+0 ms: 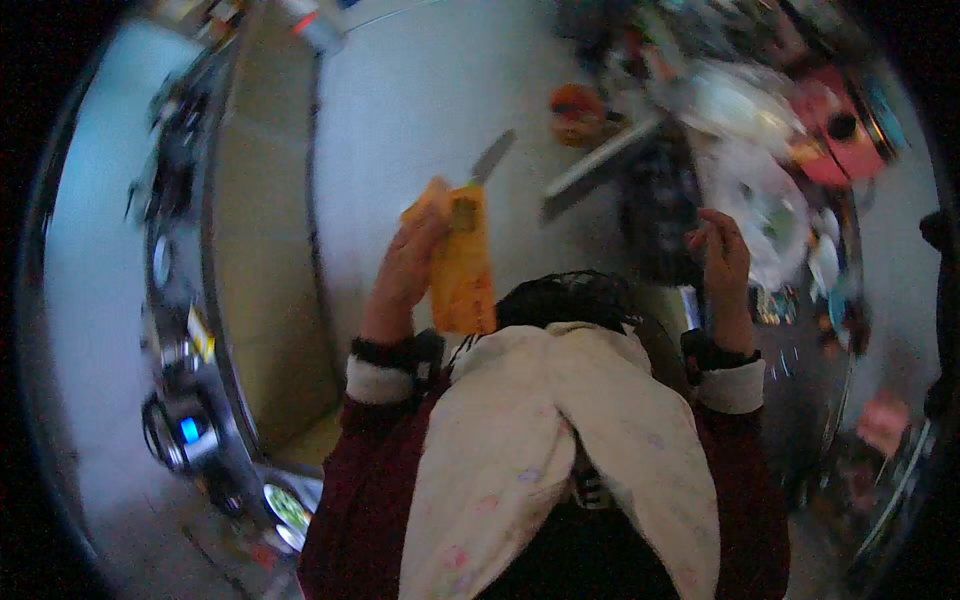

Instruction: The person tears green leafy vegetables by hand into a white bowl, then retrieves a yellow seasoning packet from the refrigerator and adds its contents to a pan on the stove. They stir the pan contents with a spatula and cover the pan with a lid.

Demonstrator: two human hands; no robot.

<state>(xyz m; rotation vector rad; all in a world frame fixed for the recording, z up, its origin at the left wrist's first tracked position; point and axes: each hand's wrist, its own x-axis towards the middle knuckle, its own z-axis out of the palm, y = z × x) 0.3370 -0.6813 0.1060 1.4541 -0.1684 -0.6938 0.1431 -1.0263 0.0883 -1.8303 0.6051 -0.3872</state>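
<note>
My left hand (410,258) is closed round a flat orange packet (462,285), held upright in front of my left side. A knife blade (493,158) sticks up past the packet's top edge, pointing away to the right. Whether its handle is also in the left hand is hidden by the packet and blur. My right hand (724,265) is raised on the right, fingers loosely bent and apart, with nothing visible in them. It is nearest to a clear plastic bag (775,215) with something green inside.
A long counter (265,230) with a dark edge runs along the left, bearing a dark appliance with a lit blue display (190,430). On the right, a cluttered surface holds a pink-red box-like item (840,125). An orange-red round container (577,115) stands ahead on the floor.
</note>
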